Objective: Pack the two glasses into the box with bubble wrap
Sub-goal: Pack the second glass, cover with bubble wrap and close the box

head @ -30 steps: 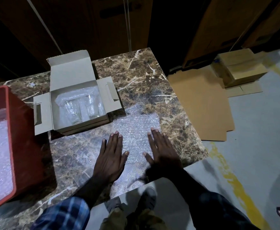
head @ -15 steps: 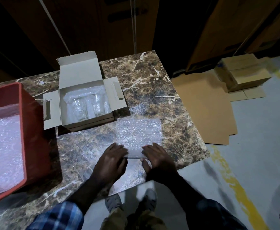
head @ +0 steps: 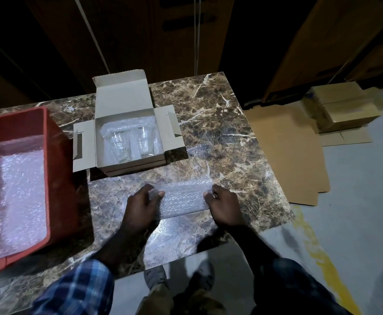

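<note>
An open cardboard box [head: 85, 146] stands on the marble table [head: 220, 133]. Two clear glasses lie side by side inside it on bubble wrap, the left glass [head: 120, 145] and the right glass [head: 145, 142]. In front of the box a sheet of bubble wrap [head: 182, 197] lies folded over into a narrow band. My left hand [head: 140, 209] grips its left end with thumb and fingers. At the band's right end, my right hand [head: 224, 206] pinches the wrap the same way.
A red plastic crate [head: 56, 169] lined with more bubble wrap sits at the table's left. The table's near edge runs just below my hands. Flat cardboard sheets [head: 286, 151] and stacked cartons [head: 338, 108] lie on the floor to the right.
My hands went from lying flat on the spread sheet to gripping its near edge and folding it away from me. The sheet is now a narrow folded band.
</note>
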A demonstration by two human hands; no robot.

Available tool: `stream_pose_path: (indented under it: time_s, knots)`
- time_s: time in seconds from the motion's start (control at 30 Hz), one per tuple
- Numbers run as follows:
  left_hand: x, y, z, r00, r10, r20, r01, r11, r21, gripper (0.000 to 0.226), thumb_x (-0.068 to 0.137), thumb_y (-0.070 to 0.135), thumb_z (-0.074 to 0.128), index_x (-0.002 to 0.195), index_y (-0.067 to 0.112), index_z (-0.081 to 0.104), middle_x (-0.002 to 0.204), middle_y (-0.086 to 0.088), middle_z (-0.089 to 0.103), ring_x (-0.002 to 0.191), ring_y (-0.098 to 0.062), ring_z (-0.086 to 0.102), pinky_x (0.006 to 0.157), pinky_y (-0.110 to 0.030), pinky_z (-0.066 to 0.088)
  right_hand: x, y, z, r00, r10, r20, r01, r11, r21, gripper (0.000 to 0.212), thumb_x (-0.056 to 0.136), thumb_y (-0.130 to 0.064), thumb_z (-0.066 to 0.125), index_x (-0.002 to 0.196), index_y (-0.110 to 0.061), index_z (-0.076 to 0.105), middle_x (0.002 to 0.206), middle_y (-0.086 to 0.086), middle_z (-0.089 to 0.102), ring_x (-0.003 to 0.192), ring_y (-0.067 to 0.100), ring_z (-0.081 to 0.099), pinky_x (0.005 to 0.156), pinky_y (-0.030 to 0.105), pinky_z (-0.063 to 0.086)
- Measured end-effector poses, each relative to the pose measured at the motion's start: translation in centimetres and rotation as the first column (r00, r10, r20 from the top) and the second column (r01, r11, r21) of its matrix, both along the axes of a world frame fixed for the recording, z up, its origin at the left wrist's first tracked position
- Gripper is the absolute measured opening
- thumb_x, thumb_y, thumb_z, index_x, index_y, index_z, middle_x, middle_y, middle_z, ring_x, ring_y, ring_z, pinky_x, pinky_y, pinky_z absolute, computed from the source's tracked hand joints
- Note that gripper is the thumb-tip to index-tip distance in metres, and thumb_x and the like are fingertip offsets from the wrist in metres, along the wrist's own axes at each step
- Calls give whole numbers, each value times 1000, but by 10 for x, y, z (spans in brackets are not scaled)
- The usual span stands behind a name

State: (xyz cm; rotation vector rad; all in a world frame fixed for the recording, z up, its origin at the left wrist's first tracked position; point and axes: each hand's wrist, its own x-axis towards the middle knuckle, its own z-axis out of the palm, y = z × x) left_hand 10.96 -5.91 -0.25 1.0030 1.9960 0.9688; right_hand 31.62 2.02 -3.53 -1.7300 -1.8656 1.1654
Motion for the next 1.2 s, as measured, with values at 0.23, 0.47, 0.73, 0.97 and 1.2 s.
stream_pose_path:
  time_s: [0.23, 0.47, 0.73, 0.97, 1.2]
  knots:
    - [-10, 17, -42, 958, -42, -285, 6, 992, -126, 24, 99, 38, 58, 87, 21, 46, 72, -6, 63, 72, -31, 62, 59, -32, 38, -19, 10, 0, 972, -21, 235, 3, 997, 77, 22, 96, -26, 59, 81, -10, 54, 85, 21, 66, 84, 36, 63, 69, 36, 44]
    - [13, 5, -45, 880, 107, -462, -98, 994, 43, 25, 95, 25, 64, 111, 16, 47, 100, -10, 61, 82, -37, 61, 61, -41, 48, -31, 1, -8, 917, -34, 397, -85, 957, 279, 31, 94, -19, 59, 122, -11, 48, 111, 13, 60, 96, 34, 59, 77, 43, 50]
    - [22, -12, -65, 661, -189, -726, 334, 941, 60, 47, 89, 1, 57, 136, 3, 54, 150, -13, 45, 142, -29, 39, 110, -46, 33, -39, -17, -53, 798, 370, 475, -589, 641, 491, 46, 101, -18, 33, 143, -9, 51, 154, 16, 41, 142, 30, 40, 117, 50, 26]
    - [11, -17, -79, 583, -429, -690, 431, 883, -185, 57, 107, 33, 27, 158, 9, 20, 166, -6, 17, 154, -19, 10, 123, -45, 15, -27, -14, -52, 731, 389, 560, -621, 720, 311, 64, 104, -48, 29, 156, -11, 29, 163, 5, 22, 151, 19, 22, 122, 44, 13]
    - [-9, -29, -75, 582, -422, -695, 381, 897, -226, 63, 108, 44, 21, 159, 8, 14, 167, -7, 7, 155, -20, -1, 124, -48, 2, 7, -3, -47, 739, 266, 619, -588, 703, 400, 71, 101, -53, 31, 151, -2, 37, 160, 15, 29, 148, 28, 29, 117, 51, 21]
